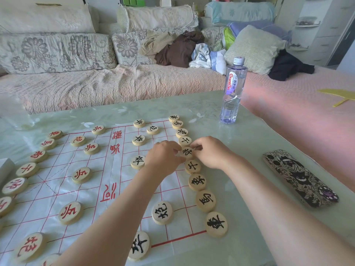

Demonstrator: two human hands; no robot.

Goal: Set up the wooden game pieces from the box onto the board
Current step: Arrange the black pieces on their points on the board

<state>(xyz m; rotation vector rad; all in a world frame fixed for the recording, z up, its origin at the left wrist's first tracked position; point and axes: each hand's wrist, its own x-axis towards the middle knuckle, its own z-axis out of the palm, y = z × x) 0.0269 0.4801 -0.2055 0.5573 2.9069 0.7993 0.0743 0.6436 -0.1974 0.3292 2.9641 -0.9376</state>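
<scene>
Head view: both hands at one black-marked piece [186,151].
Left hand [164,158] and right hand [210,152] pinch it with curled fingertips on the board's [115,169] right edge column.

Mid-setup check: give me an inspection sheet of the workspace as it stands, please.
Surface: glass-topped table, with the board sheet spread flat on it.
Job's things: red pieces set out on the left half, black pieces on the right half.
Clutter: water bottle upright beyond the board; phone, patterned back up, to its right.
Grips: left hand and right hand both pinch the middle black piece of the right-edge row.
Cables: nothing seen.
Surroundings: sofa with cushions and a clothes heap behind the table.
</scene>
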